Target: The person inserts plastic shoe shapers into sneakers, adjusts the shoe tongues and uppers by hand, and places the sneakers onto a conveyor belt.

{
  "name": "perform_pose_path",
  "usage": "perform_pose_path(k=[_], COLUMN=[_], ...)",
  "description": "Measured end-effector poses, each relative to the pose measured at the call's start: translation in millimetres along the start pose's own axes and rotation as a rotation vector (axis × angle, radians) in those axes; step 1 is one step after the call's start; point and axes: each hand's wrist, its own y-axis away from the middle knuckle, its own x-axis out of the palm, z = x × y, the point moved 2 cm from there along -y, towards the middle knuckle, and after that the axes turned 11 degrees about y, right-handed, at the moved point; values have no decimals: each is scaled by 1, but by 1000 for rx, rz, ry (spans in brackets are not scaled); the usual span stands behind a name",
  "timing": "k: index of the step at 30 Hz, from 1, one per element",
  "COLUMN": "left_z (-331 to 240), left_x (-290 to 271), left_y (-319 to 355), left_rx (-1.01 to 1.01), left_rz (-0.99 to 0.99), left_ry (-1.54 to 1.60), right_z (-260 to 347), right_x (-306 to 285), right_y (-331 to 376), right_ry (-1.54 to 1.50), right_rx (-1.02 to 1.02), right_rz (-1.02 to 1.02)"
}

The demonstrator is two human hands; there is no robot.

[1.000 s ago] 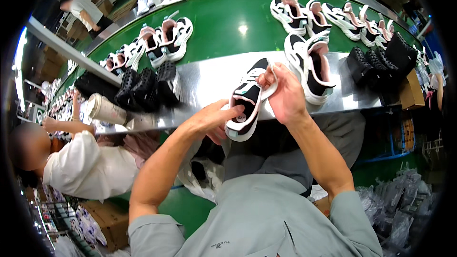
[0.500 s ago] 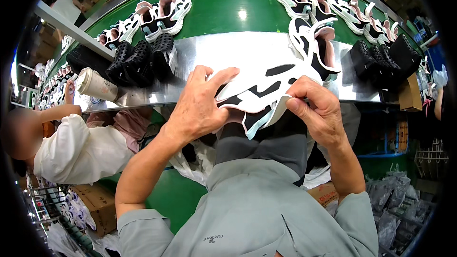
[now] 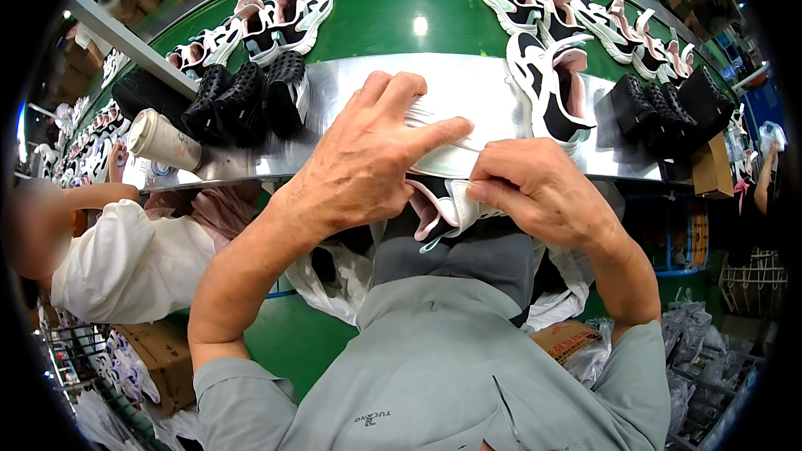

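Note:
Both my hands hold one white, black and pink shoe upper close to my chest, in front of the shiny metal bench edge. My left hand covers its top, fingers spread over the white part. My right hand pinches its right side, thumb and fingers closed on the white edge. Most of the upper is hidden under my hands.
Behind the metal bench runs a green conveyor belt with shoe uppers and black lasts along it. A paper cup lies at the left. A person in white sits to my left. Boxes and bags lie below.
I have drawn the shoe upper from the bench toward my chest. My left hand has moved over its top and my right hand has closed on its side.

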Motion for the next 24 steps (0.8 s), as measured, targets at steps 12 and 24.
perform_pose_path(k=[12,24], left_z=[62,-12], left_x=[17,60], left_y=[-2,-92], left_rx=[-748,-450], left_rz=[-49,-273], left_ry=[502,42], right_z=[-40,-153], right_x=[-5,-11], right_y=[-18,24], right_ry=[13,-50], right_rx=[257,928], right_rz=[-434,-340])
